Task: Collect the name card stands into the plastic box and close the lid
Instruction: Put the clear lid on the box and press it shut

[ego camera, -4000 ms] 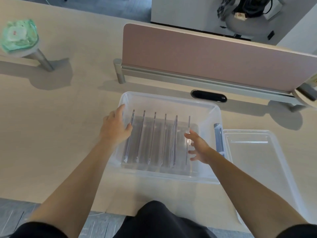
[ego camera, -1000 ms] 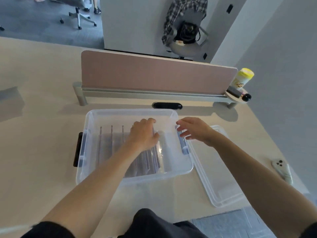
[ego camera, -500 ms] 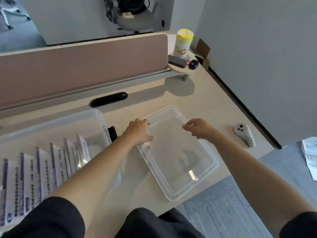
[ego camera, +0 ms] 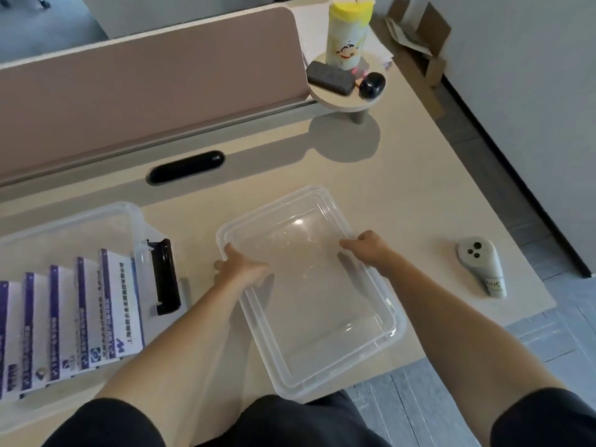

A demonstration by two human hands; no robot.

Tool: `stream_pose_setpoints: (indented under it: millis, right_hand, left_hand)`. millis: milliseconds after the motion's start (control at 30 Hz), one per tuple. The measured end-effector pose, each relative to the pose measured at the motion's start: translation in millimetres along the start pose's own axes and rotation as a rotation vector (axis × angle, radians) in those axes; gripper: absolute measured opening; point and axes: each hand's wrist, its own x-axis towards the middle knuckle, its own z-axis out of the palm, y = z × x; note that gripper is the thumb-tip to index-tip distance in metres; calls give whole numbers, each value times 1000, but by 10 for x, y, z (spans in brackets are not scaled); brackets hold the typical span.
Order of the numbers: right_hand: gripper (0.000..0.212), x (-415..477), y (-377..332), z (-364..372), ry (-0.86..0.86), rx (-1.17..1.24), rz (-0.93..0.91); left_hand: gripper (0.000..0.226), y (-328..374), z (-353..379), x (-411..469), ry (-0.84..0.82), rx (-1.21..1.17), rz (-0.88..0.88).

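Observation:
The clear plastic lid (ego camera: 309, 285) lies upside down on the desk, its near corner past the desk edge. My left hand (ego camera: 240, 271) grips its left rim and my right hand (ego camera: 367, 248) grips its right rim. The clear plastic box (ego camera: 96, 217) stands at the left with a black latch handle (ego camera: 166, 275) on its right side. Several name card stands (ego camera: 90, 311) with white and purple cards stand in a row inside it.
A pink divider panel (ego camera: 154, 88) runs along the back. A small round shelf (ego camera: 348, 98) holds a yellow-capped canister (ego camera: 346, 30) and dark items. A black cable slot (ego camera: 185, 166) is in the desk. A grey remote-like device (ego camera: 482, 269) lies at right near the desk edge.
The view has swung right from the box to the lid. Both hands have left the box and slid down the lid's two sides, closing on its rims.

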Motion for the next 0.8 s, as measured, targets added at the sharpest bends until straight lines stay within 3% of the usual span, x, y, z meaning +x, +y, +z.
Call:
stream_pose_setpoints:
  millis: [167,300,400,500,633,700,800]
  right_hand:
    - [30,66,-74,-67,-13,38,-61]
    - [16,40,-262,-260,24,91,-155]
    - [14,-117,-557,-415,17,124,-266]
    - [19,-352,-941,-512,75,82,-411]
    - [25,-729,-1417,-518,119,-87,-575]
    - [25,-959,-1627,-453,127,-186,-661]
    - [20,-1309,-1869,-293,160,-349,-786]
  left_hand:
    - [117,37,-21,33,2,-50,3]
    - [128,59,-182,32,-59,-101,85]
    - [119,190,-434,-81,-7,8,136]
    - [99,451,-819,-264,220,81,451]
    - [92,716,-1392,-487,453,194,953]
    - [90,739,-1629,-564,522,334,1089]
    - [82,652,-1905,-559,589,547,1153]
